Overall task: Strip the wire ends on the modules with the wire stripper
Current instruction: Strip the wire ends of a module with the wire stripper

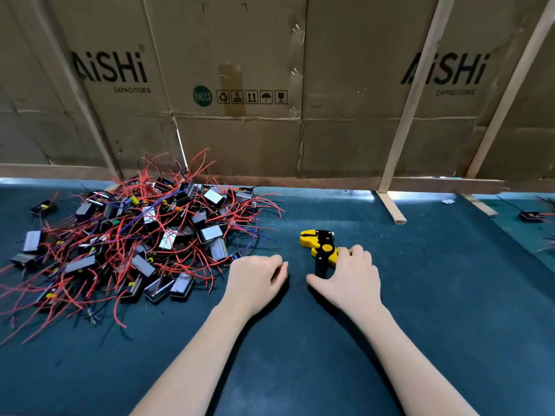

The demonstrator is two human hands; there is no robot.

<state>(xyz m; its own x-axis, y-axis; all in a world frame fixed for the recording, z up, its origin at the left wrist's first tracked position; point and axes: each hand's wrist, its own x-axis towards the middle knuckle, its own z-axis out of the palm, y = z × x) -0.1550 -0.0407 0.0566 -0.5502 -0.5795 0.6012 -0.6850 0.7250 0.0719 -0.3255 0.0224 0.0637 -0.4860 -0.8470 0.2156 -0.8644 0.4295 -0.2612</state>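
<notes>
A yellow and black wire stripper (pixel 318 243) lies on the dark green mat, jaws pointing away to the left. My right hand (pixel 350 279) is on its handles, fingers curled over the yellow handle and thumb beside the black one. My left hand (pixel 255 282) rests on the mat just left of the tool, fingers loosely curled and holding nothing. A big pile of modules (pixel 135 241), small black and metal boxes with tangled red and some blue wires, fills the mat's left side; its near edge is close to my left hand.
A cardboard wall (pixel 240 85) braced by wooden slats (pixel 390 202) closes the back of the mat (pixel 300 340). Single loose modules lie at the far left (pixel 43 208) and far right (pixel 530 216).
</notes>
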